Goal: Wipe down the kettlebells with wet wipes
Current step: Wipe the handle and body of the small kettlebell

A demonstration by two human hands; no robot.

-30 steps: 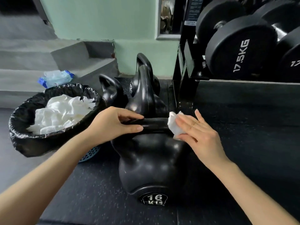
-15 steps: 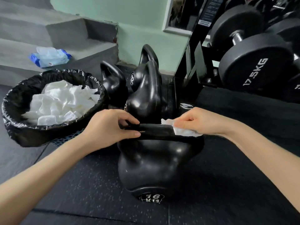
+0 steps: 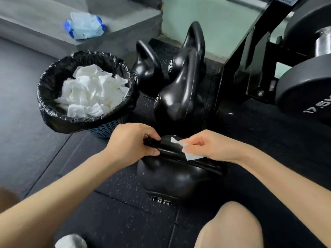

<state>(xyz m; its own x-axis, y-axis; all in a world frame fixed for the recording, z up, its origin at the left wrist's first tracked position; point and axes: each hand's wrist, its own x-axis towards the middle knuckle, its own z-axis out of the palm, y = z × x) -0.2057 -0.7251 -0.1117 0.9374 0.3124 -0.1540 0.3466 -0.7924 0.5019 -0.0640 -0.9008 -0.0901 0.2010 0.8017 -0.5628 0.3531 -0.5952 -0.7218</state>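
Note:
A black 16 kg kettlebell stands on the dark rubber floor in front of me. My left hand grips the left end of its handle. My right hand pinches a white wet wipe and holds it against the handle's right part. Behind it stand three more black kettlebells: one just behind, one marked 12 further back, and one at the back left. A blue pack of wet wipes lies on the grey step at the far left.
A bin lined with a black bag, holding several used white wipes, stands left of the kettlebells. A black dumbbell rack with 17.5 kg dumbbells stands at the right. My knee is at the bottom right. A crumpled white wipe lies at the bottom edge.
My right hand has turned over from pressing the wipe on the handle's right end to pinching it along the top. The view has tilted down and moved closer.

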